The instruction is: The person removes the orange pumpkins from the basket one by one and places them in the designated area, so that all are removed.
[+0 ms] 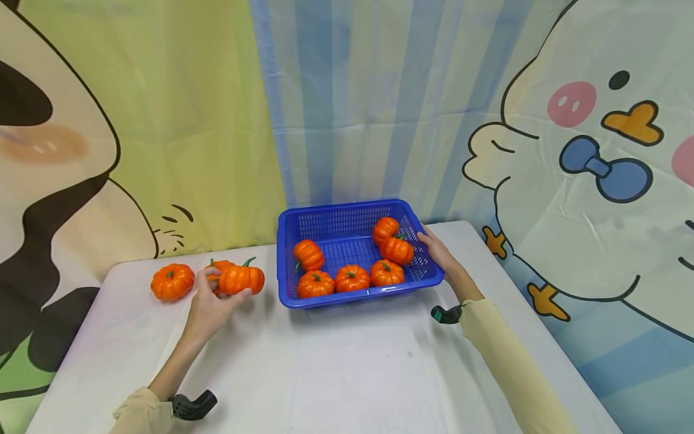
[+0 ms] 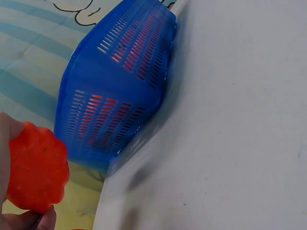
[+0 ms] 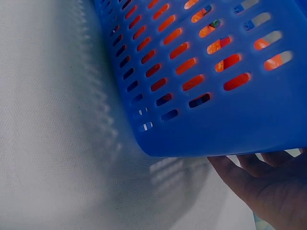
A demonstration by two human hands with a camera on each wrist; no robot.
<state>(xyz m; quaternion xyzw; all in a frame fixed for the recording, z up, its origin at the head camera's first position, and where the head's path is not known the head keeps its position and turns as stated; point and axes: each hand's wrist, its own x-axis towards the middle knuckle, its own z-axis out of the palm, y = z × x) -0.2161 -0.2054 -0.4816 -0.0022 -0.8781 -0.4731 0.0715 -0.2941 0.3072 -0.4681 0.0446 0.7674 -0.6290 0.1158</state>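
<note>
In the head view my left hand (image 1: pixel 210 304) pinches a small orange pumpkin (image 1: pixel 242 279) with a green stem, left of the blue basket (image 1: pixel 347 299). The left wrist view shows the ribbed underside of this pumpkin (image 2: pixel 37 167) between thumb and fingers. Just behind that hand sits another pumpkin (image 1: pixel 221 264), partly hidden. Farther left on the table stands one more pumpkin (image 1: pixel 172 282). My right hand (image 1: pixel 440 252) holds the basket's right rim; in the right wrist view its fingertips disappear behind the basket wall (image 3: pixel 211 132). Several pumpkins lie in the basket, mostly along its front and right sides.
A white cloth covers the table (image 1: pixel 347 367). Behind it hangs a curtain (image 1: pixel 358 102) with cartoon animals, close to the basket's back edge. Black devices are strapped at both wrists.
</note>
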